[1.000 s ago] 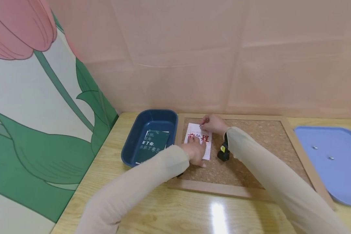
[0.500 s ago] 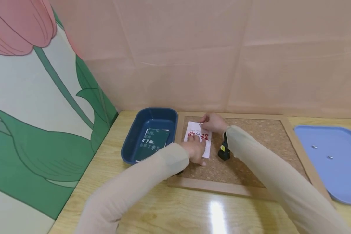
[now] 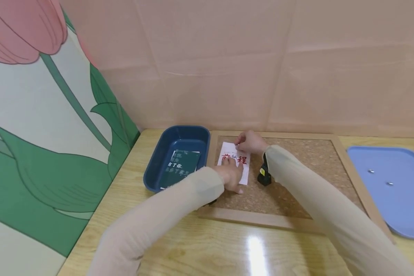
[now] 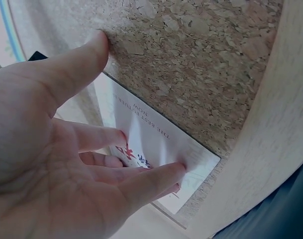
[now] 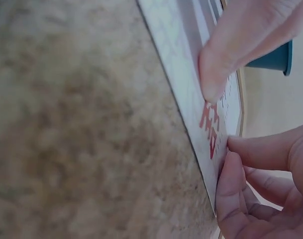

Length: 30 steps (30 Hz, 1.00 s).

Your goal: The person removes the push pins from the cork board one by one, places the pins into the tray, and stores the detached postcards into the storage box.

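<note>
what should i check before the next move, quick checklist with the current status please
1. White card on the cork board: ok, it lies on the board.
2. Left hand on the card: ok, it touches the printed face.
3. Right hand at the card: ok, it is near the far right corner.
4. Anything pinched between the right fingers: cannot tell, the fingertips hide it.
5. Print fully uncovered: not ok, the left hand covers part.
6. Small metal pieces on the blue tray: ok, two show.
</note>
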Each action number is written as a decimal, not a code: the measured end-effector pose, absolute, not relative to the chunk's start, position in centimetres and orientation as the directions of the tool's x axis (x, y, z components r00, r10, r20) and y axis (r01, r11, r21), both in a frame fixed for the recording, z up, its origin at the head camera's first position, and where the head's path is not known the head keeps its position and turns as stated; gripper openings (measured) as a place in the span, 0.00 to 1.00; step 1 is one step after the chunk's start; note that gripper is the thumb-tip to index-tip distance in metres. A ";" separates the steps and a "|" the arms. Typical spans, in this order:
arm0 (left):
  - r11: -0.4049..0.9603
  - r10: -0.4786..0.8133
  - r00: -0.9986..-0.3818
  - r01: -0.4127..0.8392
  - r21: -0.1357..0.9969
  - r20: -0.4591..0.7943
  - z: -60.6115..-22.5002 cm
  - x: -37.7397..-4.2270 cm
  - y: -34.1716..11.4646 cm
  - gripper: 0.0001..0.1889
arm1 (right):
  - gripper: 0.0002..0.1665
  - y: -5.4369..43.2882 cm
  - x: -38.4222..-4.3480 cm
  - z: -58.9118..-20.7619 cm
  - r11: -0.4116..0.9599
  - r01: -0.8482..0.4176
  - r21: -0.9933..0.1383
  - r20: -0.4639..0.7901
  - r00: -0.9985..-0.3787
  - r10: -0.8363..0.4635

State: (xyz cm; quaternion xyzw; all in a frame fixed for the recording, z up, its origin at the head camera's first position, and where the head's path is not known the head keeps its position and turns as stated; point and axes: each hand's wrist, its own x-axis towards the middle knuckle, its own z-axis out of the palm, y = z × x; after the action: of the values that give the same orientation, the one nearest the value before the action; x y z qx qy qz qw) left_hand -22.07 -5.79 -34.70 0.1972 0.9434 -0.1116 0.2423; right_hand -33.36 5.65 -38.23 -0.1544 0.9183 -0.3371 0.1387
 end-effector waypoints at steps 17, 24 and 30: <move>0.896 0.319 -0.805 0.428 -0.117 -0.501 -35.0 -21.9 -5.2 0.45 | 0.13 6.7 -33.2 -38.8 0.682 -0.190 -0.706 -0.126 -0.914 -0.385; 0.880 0.332 -0.803 0.453 -0.146 -0.495 -34.9 -21.8 -5.2 0.45 | 0.13 5.9 -32.2 -38.2 0.764 -0.265 -0.588 -0.030 -0.937 -0.349; 0.884 0.328 -0.810 0.444 -0.144 -0.487 -34.8 -21.7 -5.4 0.45 | 0.08 5.3 -32.0 -38.1 0.785 -0.290 -0.547 0.013 -0.941 -0.338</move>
State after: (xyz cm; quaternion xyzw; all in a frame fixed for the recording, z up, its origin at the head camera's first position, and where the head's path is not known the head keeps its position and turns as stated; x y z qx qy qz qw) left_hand -21.67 -5.39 -34.76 0.2047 0.9428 -0.1264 0.2308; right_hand -32.04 5.30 -38.09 -0.1665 0.9438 -0.2823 0.0427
